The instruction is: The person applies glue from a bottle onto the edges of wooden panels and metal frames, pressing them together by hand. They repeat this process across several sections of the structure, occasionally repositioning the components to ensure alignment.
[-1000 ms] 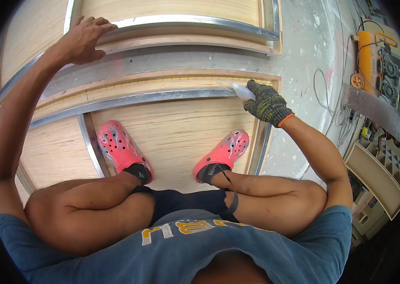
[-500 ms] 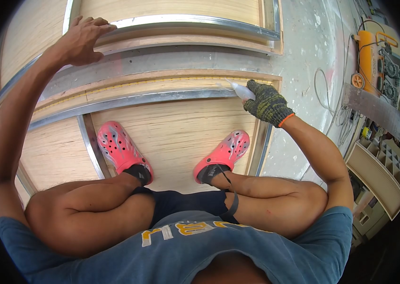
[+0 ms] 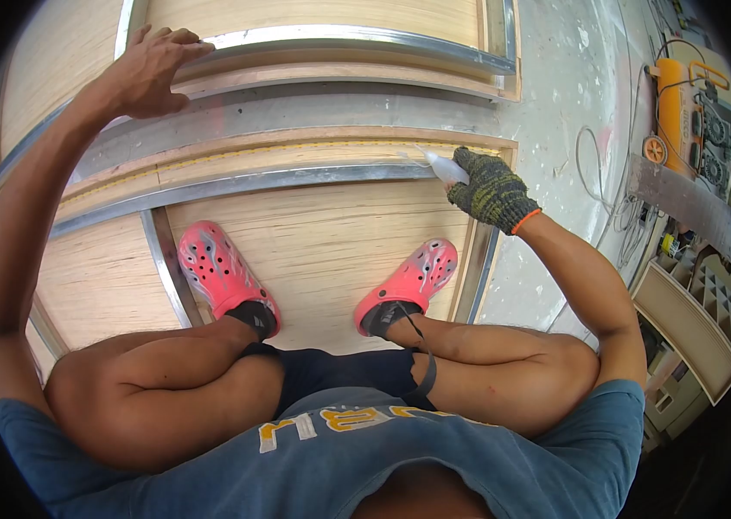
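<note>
The right hand (image 3: 495,192), in a dark knit glove, has its fingers closed around a white bottle (image 3: 447,169); the glove covers the back end, so only the front part and the thin nozzle show. The bottle is over the near panel (image 3: 313,225), close to its right end, with the nozzle pointing up and left above the wood strip (image 3: 365,156). The nozzle's end is faint against the pale wood, and whether it touches cannot be told. A yellow line (image 3: 210,156) runs along the strip; what it is made of is hard to make out.

The left hand (image 3: 153,69) is bare, its fingers open and spread at the metal bar (image 3: 348,39) of the far panel (image 3: 313,13). The palm is hidden, so its contact with the bar is unclear. The far panel is cut off at the top edge.

Two pink clogs (image 3: 218,268) stand on the near panel, part of which the legs cover. At right, an orange machine (image 3: 672,104) and a beige rack (image 3: 685,333) bend toward the dark rim of the view.
</note>
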Available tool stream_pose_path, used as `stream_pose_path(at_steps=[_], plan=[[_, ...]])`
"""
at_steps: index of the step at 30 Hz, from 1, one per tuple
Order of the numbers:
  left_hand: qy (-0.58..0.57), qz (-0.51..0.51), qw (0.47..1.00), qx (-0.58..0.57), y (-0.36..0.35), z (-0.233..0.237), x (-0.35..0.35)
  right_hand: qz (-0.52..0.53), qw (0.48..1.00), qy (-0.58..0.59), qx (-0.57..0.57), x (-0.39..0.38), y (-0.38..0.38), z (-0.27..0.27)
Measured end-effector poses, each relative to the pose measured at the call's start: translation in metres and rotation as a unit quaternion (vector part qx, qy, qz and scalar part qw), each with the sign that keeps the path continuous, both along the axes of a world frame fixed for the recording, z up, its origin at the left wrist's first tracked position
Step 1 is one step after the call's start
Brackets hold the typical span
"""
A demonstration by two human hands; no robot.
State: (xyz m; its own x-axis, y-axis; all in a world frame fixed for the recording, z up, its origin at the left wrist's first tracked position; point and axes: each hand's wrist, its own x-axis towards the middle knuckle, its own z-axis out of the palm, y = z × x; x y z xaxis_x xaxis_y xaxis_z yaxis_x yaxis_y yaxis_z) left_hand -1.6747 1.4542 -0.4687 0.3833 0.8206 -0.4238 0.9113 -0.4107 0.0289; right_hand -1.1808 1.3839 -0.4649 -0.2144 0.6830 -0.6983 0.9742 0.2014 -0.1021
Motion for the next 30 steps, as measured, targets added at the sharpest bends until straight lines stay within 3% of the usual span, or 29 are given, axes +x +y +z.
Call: stream_pose_path(at_steps=[8, 16, 22, 25, 30], plan=[[0.002, 0.011, 1.000, -0.021, 0.003, 0.004, 0.002, -0.004, 0.999, 0.023, 0.037, 0.002, -0.003, -0.004], [-0.003, 0.004, 1.000, -0.027, 0.005, 0.008, 0.002, 0.003, 0.998, 0.059, -0.029, -0.032, 0.002, 0.013], [-0.016, 0.000, 0.999, -0.037, 0.008, 0.007, 0.000, 0.047, 0.991, 0.127, -0.001, -0.055, -0.008, 0.003], [-0.018, 0.000, 0.999, -0.032, 0.007, 0.005, -0.002, 0.046, 0.991, 0.094, -0.079, -0.081, 0.001, 0.011], [-0.029, -0.011, 0.999, -0.011, 0.007, 0.009, -0.005, 0.070, 0.989, 0.110, -0.073, -0.103, 0.006, 0.006]])
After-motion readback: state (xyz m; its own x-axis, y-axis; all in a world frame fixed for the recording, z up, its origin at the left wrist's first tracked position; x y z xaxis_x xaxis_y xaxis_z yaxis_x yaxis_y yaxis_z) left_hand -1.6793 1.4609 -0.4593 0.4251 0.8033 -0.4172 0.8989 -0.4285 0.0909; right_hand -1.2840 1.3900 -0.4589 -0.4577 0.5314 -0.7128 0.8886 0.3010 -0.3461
